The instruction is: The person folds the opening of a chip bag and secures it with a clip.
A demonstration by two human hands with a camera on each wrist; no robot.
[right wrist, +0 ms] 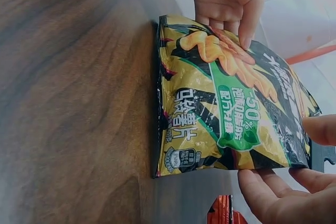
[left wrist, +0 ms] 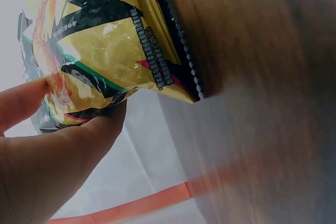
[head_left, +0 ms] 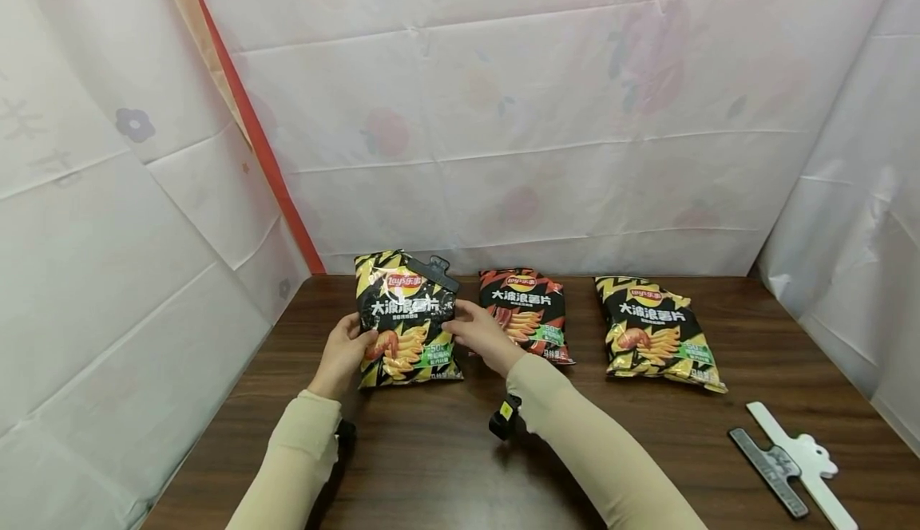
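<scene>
A yellow and black bag of potato chips [head_left: 408, 318] stands upright at the left of the table, held between both hands. My left hand [head_left: 343, 354] grips its left side, thumb on the front and fingers behind. On the opposite side my right hand [head_left: 485, 334] pinches the bag's edge the same way. A black bag clip [head_left: 434, 273] sits at a slant across the top right corner. In the right wrist view the bag's bottom seam [right wrist: 159, 98] is right at the wooden table.
Behind my right hand a red chip bag [head_left: 523, 306] lies on the table [head_left: 431, 466]. Farther right is another yellow and black chip bag [head_left: 654, 330]. A grey clip [head_left: 769, 470] and a white clip [head_left: 801, 462] lie near the right front. Pale cloth [head_left: 539, 115] hangs behind the table.
</scene>
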